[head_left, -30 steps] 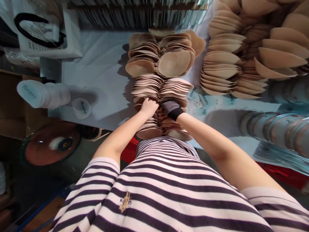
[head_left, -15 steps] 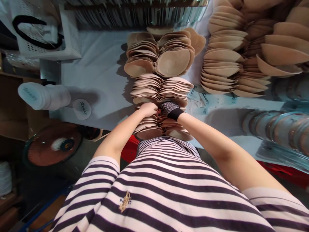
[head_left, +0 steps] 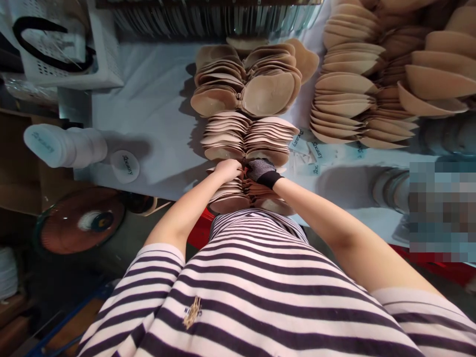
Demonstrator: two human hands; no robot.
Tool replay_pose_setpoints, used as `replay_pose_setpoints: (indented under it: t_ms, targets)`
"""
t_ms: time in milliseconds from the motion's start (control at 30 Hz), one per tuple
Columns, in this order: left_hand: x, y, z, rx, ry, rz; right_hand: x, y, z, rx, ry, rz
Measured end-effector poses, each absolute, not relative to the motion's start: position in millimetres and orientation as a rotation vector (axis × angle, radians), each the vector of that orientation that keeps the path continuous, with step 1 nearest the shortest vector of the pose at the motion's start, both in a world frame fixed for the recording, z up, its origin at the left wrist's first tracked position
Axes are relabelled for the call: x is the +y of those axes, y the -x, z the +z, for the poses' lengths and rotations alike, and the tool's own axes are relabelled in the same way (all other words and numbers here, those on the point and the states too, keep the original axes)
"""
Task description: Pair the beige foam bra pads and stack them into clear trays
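Note:
Beige stick-on bras (head_left: 225, 139) lie nested in paired rows down the middle of the table, cup against cup, with small clasps at the centre line. My left hand (head_left: 228, 170), bare, is closed at the inner edge of a left cup, fingers pinched by the centre clasp. Beside it my right hand (head_left: 261, 170), in a dark dotted glove, is curled closed on the same bra from the right side. The clasp itself is mostly hidden by my fingers. Nearest my body, more cups (head_left: 230, 204) sit below both hands. Farther back, a looser stack (head_left: 268, 95) shows its open inner faces.
Larger stacks of beige cups (head_left: 344, 101) stand at the right. Printed round white liners (head_left: 124, 166) and a pile of them (head_left: 65, 146) lie left, near a white basket (head_left: 107, 59). Printed slips (head_left: 310, 153) lie right of the row. A fan (head_left: 82, 220) stands below the table's left edge.
Both hands stay at the same spot between the cups, with only slight finger movement. The view has shifted a little.

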State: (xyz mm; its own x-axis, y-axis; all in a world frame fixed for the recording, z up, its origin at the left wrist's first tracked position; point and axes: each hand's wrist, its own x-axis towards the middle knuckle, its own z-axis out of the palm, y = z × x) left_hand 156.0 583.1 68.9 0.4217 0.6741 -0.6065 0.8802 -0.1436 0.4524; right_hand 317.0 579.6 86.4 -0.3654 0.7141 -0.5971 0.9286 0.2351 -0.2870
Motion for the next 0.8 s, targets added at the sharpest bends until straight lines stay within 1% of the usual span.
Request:
replay_pose_setpoints:
  t_ms: [200,267,367,433,533,600,700,800]
  targets:
    - [583,-161,69,1.349,-1.824,-0.384,571,-318,82,2.141,-1.765,-0.881]
    - [584,-162,70,1.375,-1.831,-0.428,572,-320,84,2.135,-1.753,-0.823]
    - [585,-161,77,1.396,-1.92,-0.481,579,-323,96,2.129,-1.619,-0.708]
    - [584,-159,82,1.399,-2.007,-0.391,585,-322,107,2.212,-1.542,-0.608]
    - [579,-153,88,1.441,-2.159,-0.094,593,-320,121,2.361,-1.511,-0.442]
    - [576,-150,89,1.491,-2.252,0.021,596,-319,123,2.373,-1.516,-0.389]
    - [576,-148,87,1.535,-2.323,-0.002,598,-317,120,2.34,-1.505,-0.399]
    - [583,-151,84,1.486,-2.358,-0.156,598,-312,111,2.281,-1.497,-0.418]
